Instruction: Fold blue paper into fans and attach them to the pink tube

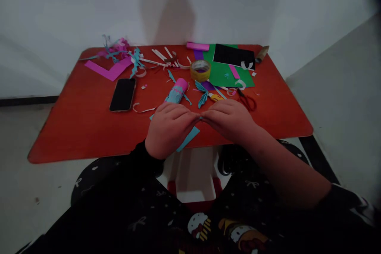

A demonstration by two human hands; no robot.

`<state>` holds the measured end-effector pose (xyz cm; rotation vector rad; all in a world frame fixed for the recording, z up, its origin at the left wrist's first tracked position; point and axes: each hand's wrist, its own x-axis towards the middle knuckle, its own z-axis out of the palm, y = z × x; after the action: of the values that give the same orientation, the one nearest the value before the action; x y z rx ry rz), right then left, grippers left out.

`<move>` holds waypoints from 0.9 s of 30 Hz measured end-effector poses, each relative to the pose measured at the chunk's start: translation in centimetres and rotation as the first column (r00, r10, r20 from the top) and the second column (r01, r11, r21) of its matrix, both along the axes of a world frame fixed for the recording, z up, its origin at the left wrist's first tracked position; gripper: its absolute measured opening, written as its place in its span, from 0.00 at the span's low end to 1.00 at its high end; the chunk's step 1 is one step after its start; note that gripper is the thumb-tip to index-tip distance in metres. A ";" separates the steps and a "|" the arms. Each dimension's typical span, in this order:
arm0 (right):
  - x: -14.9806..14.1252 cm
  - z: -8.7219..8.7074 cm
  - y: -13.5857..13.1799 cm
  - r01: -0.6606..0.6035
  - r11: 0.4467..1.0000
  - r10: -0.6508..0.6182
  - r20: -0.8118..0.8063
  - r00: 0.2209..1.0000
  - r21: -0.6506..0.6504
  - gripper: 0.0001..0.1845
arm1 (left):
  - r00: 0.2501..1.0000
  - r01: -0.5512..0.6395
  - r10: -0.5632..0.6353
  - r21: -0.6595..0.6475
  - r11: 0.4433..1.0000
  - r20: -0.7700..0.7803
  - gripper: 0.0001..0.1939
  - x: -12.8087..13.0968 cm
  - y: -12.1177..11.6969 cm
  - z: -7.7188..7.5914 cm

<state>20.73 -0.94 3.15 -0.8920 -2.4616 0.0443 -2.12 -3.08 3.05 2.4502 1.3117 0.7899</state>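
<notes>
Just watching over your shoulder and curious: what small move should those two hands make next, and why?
Probably have the left hand and right hand press firmly on the small piece between their fingertips, too small to identify. They meet there, and a pleated blue paper piece lies just beyond, so a firm crease seems sensible.

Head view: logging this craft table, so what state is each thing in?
Left hand, curled, fingertips against the other hand
Right hand, curled, fingertips against the other hand
Blue paper strip, jutting below the hands
Phone, flat, screen dark
Tape roll, lying flat
Paper tube, on its side
</notes>
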 end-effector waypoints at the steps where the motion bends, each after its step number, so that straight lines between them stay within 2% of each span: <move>1: 0.2 0.0 0.0 -0.001 1.000 0.001 0.006 1.000 0.017 0.12 | 1.000 0.017 -0.017 -0.004 1.000 -0.010 0.10 -0.2 0.1 0.2; 7: 1.2 -0.6 -0.5 0.015 0.996 -0.017 0.019 1.000 0.088 0.08 | 0.982 0.186 -0.186 -0.067 0.980 0.014 0.14 -1.2 0.5 1.6; 10: 1.3 -0.9 -0.8 0.017 0.987 -0.022 0.033 0.999 0.158 0.10 | 0.986 0.164 -0.164 -0.070 0.984 0.001 0.14 -1.4 0.3 1.6; 14: 1.0 -1.0 -0.7 0.012 0.953 -0.028 0.050 0.998 0.302 0.22 | 0.995 0.097 -0.099 -0.079 0.992 -0.030 0.13 -1.4 0.2 1.1; 18: 1.2 -0.9 -0.4 -0.005 0.952 -0.032 0.115 0.993 0.308 0.25 | 0.994 0.076 -0.075 0.008 0.997 -0.082 0.11 -1.8 0.3 0.6; 23: 2.1 -0.6 -0.3 -0.025 0.976 -0.024 0.223 0.974 0.216 0.13 | 0.987 0.062 -0.029 0.207 0.976 -0.161 0.08 -2.7 0.6 0.6; 27: 2.5 -0.6 -0.6 0.012 0.965 -0.072 0.224 0.972 0.261 0.21 | 0.964 0.180 -0.125 0.230 0.956 -0.235 0.10 -3.4 0.9 0.4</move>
<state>23.22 -1.52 2.55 -0.8749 -2.5809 -0.4097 -5.57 -2.20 3.47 2.8697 1.1287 0.7001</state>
